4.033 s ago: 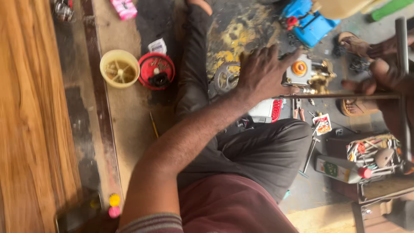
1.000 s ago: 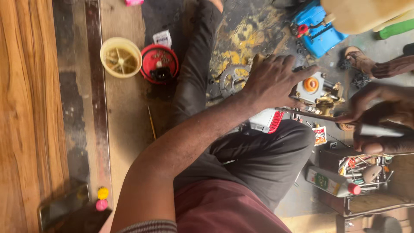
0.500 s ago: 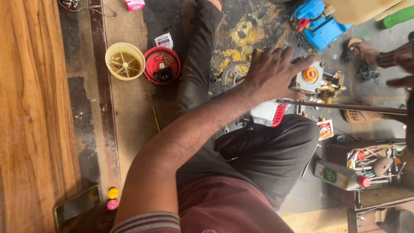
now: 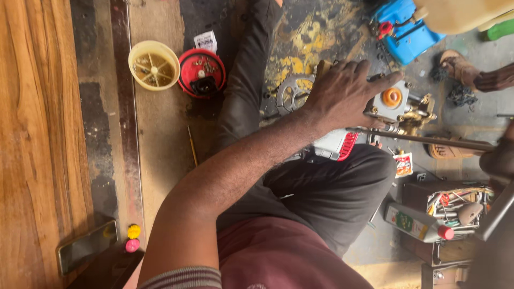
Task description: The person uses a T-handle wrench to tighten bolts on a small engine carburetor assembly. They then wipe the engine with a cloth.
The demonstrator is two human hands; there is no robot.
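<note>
Left hand (image 4: 345,93) stays spread flat on pump (image 4: 393,104); right hand (image 4: 498,158) now clamps rod (image 4: 428,140) at frame edge. Yellow cup (image 4: 154,65): plastic spokes inside.

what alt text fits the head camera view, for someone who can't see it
A person sits on a workshop floor, left hand pressed on a small metal pump assembly, with a long metal rod running past it. A yellow cup and red cap lie nearby.

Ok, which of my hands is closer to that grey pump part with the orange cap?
Left. The left hand lies on the pump part, fingers spread over it. The right hand is apart from it, at the metal rod's far end.
</note>
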